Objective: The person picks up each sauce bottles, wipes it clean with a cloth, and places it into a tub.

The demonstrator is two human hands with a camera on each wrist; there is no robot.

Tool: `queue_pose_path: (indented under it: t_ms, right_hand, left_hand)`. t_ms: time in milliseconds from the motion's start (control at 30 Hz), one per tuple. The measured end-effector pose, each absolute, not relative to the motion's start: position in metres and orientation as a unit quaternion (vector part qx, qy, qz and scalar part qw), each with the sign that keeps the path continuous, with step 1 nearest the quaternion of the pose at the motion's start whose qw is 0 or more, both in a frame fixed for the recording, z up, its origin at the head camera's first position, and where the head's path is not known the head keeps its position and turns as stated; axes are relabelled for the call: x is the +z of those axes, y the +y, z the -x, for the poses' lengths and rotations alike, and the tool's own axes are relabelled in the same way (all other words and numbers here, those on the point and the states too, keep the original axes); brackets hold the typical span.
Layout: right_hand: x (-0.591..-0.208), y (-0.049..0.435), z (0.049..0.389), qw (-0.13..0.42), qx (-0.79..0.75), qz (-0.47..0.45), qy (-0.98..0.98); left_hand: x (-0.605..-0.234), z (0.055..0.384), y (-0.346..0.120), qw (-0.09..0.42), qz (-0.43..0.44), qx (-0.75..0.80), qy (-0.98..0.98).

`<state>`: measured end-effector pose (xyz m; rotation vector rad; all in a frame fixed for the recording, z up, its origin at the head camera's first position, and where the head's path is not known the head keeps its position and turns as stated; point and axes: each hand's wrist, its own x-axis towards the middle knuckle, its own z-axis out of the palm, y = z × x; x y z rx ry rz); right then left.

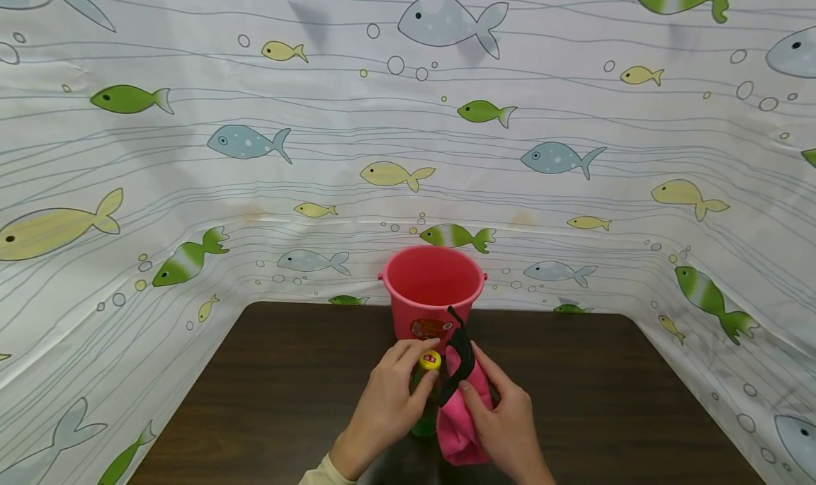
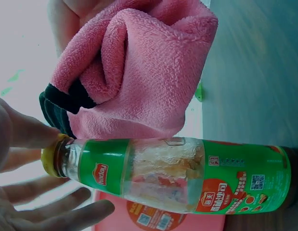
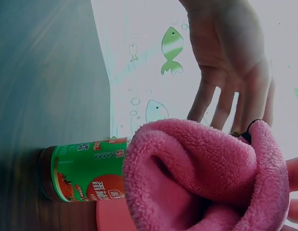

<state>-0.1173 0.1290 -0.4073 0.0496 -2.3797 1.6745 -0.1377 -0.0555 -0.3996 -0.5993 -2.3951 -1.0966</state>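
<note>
A clear sauce bottle (image 2: 163, 175) with a green label and a yellow cap (image 1: 430, 360) stands upright on the dark table. My left hand (image 1: 390, 393) is at its top, thumb touching the cap, the other fingers spread loosely behind it in the left wrist view. Just right of the bottle, my right hand (image 1: 506, 418) grips a fluffy pink towel (image 1: 457, 428) with a black edge band and loop. The towel hangs bunched and folded, and covers the bottle's upper part in the right wrist view (image 3: 201, 168).
Behind the hands, a pink bucket (image 1: 408, 318) with a red label stands at the table's back edge. The brown table (image 1: 287, 372) is walled in by a white fish-print sheet (image 1: 357, 95) at the back and both sides.
</note>
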Motion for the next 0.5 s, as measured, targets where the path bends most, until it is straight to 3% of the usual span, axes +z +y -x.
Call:
queue_pose_path:
  t_ms: [500]
  right_hand:
    - [-0.419, 0.119, 0.119, 0.082, 0.572, -0.058, -0.814]
  left_hand:
    - [-0.401, 0.14, -0.057, 0.196, 0.224, -0.453, -0.84]
